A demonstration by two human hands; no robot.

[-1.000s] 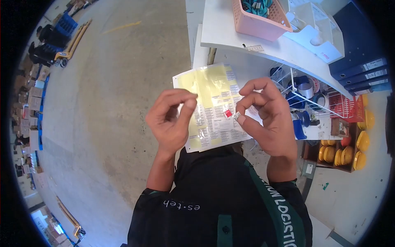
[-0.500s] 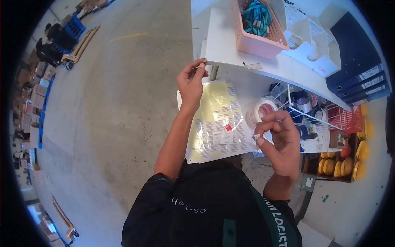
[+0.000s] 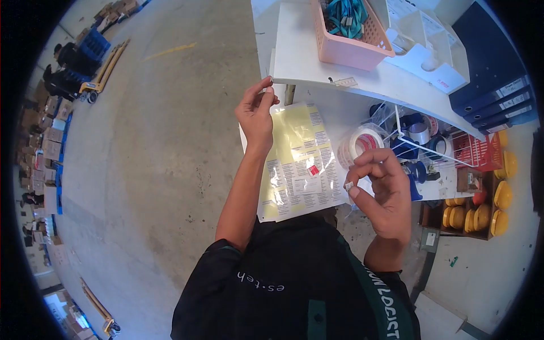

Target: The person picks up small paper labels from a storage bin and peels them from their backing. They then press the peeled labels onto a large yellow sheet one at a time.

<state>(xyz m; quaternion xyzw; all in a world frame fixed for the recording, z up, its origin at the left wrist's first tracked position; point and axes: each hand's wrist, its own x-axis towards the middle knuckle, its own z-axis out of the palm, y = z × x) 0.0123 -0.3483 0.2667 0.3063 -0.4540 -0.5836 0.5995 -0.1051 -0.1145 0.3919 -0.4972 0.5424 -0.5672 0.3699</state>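
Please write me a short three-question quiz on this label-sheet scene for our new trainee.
1. True or false: the left hand is raised to the corner of the white shelf.
2. What does the right hand pinch between thumb and finger?
A. a roll of tape
B. a small white label
C. a yellow cap
3. What colour is the basket on the shelf?

Key
1. True; its fingertips are at the shelf's near corner.
2. B; the small label sits at the fingertips, beside the yellow label sheet.
3. Pink; it holds blue-green items.
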